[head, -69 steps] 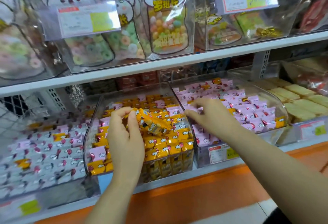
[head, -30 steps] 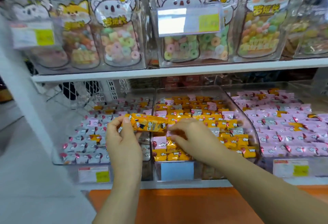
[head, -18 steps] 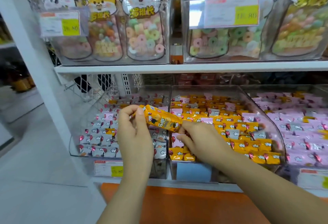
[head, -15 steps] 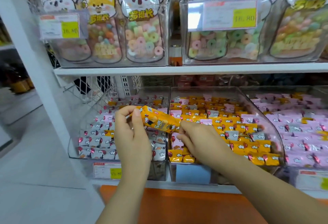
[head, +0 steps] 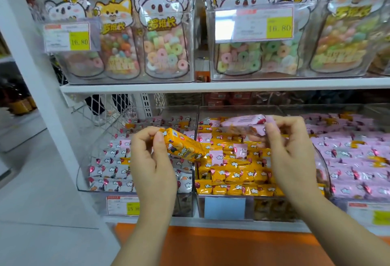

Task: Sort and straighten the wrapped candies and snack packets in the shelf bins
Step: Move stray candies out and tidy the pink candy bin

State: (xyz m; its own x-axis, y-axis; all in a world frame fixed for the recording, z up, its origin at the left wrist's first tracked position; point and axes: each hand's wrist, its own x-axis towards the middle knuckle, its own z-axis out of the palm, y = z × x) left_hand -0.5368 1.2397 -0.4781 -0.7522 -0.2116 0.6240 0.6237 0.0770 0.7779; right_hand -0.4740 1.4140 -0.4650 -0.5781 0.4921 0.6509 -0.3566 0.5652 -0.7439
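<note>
Left hand (head: 154, 160) pinched one end of a yellow snack packet (head: 183, 147), thumb against curled fingers. The packet tilted down to the right, over the wall between the left bin (head: 84, 170) and the middle bin (head: 232, 195). Right hand (head: 291, 149) pinched a pink packet (head: 247, 124) by its right end and held it above the rear of the middle bin.

The middle bin held mostly yellow packets, with a few stray pink packets (head: 216, 157) lying on top. The left bin held white packets mixed with some yellow. The right bin (head: 337, 202) held pink packets dotted with yellow.

The left wrist hid the left bin's right corner; the right hand and forearm covered the middle bin's right side.

On the upper shelf (head: 211, 86) stood clear boxes of ring-candy bags (head: 164, 33), partly masked by price tags (head: 253, 25). A white upright (head: 31, 75) stood at the left. An orange band (head: 232, 244) ran below the bins.
</note>
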